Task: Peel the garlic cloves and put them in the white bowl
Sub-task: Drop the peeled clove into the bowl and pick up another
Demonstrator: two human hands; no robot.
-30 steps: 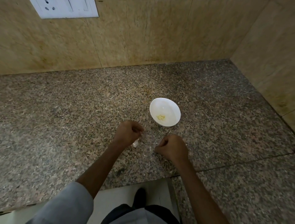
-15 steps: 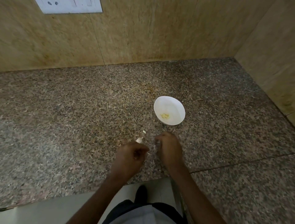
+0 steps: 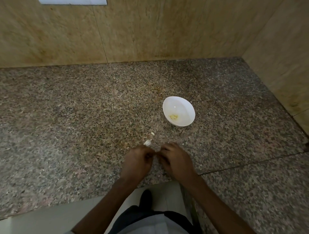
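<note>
Countertop (image 3: 83, 117): speckled granite-like stone in pink, grey and black, smooth, with a low sheen; a thin joint line (image 3: 250, 163) crosses it at lower right.

Wall panels (image 3: 150, 30): beige veined stone or tile, smooth, semi-matt, with darker staining near the base.

White bowl (image 3: 182, 106): glossy, glazed-looking, with a small bright highlight inside.

Peeled garlic (image 3: 173, 117) in the bowl: pale yellow, smooth.

Garlic clove (image 3: 148, 142) at centre frame: dry, papery white skin.

Switch plate (image 3: 73, 2) at the top edge: white and smooth; material cannot be told.

Garment (image 3: 150, 223) at bottom centre: matt cloth, grey with a dark band.
</note>
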